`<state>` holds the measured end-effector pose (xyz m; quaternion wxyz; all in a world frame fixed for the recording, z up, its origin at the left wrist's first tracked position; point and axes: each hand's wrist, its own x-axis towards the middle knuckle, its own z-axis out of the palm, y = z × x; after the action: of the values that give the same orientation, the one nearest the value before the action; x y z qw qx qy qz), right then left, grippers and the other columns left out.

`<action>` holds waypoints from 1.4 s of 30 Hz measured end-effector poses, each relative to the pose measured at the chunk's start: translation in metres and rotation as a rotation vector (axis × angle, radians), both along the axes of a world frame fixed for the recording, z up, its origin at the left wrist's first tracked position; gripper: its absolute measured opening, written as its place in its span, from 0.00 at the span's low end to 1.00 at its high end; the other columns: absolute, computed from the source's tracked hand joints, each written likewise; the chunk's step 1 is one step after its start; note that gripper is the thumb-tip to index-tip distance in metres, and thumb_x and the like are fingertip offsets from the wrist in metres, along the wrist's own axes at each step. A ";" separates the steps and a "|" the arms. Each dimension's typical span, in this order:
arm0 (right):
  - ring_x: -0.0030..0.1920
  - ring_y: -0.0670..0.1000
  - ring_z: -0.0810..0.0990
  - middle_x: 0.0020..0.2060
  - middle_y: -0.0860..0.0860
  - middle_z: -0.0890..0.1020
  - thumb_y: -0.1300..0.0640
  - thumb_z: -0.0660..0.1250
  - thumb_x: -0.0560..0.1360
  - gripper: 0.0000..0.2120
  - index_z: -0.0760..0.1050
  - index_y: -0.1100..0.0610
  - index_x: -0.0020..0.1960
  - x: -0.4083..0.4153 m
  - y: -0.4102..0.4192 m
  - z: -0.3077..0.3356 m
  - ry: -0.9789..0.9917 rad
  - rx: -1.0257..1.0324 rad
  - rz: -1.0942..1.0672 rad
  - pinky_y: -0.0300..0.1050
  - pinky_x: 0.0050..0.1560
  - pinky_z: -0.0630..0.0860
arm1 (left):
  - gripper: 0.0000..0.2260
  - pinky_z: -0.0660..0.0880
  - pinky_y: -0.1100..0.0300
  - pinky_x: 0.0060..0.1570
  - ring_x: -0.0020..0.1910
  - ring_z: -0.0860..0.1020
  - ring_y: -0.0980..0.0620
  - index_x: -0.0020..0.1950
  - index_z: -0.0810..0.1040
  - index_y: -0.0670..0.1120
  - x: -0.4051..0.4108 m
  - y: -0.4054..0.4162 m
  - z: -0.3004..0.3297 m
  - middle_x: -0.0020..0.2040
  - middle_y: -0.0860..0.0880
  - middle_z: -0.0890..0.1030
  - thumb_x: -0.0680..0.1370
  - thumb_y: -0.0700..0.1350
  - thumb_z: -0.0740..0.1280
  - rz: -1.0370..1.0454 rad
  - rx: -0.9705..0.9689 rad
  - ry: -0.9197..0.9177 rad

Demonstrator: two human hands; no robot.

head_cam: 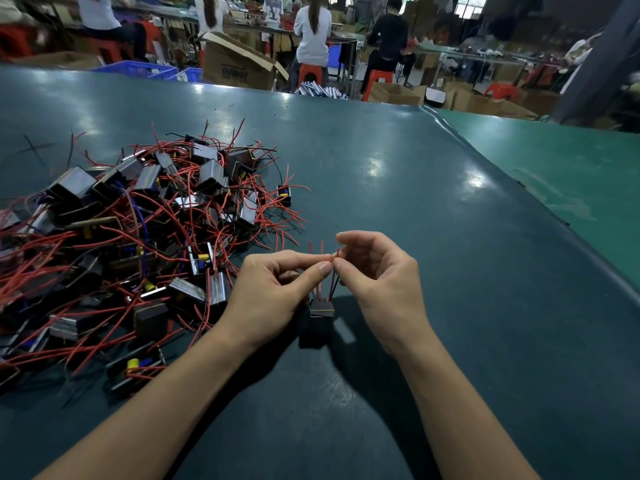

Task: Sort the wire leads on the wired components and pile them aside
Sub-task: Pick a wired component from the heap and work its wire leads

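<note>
Both hands, left hand [277,289] and right hand [377,289], pinch red leads [333,258] above one component [320,315] near-centre on the counter [450,237]; the tangled heap [138,244] at left looks mostly unsorted

Black component [320,315] hangs by pinched red leads [327,263].

The tabletop [398,188] under my hands is a dark teal sheet, smooth and glossy, throwing back the ceiling lights. The wire leads [320,289] in my fingers [325,268] wear thin red and black plastic insulation. The component [320,315] has a dark matt body with a shiny metal edge, like the pile [138,237].
</note>
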<state>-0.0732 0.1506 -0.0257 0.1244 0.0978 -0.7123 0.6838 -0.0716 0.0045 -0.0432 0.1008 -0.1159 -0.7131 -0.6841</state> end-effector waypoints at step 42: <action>0.47 0.49 0.83 0.48 0.51 0.83 0.65 0.69 0.73 0.12 0.81 0.56 0.55 0.005 0.002 0.003 0.270 0.207 -0.062 0.43 0.46 0.79 | 0.05 0.76 0.43 0.38 0.35 0.80 0.42 0.44 0.83 0.51 0.006 0.001 0.004 0.38 0.54 0.84 0.75 0.49 0.69 0.103 -0.220 0.212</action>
<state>-0.0677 0.1525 -0.0227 0.2293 0.1790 -0.7584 0.5833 -0.0660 0.0058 -0.0390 0.1971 -0.1608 -0.7741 -0.5797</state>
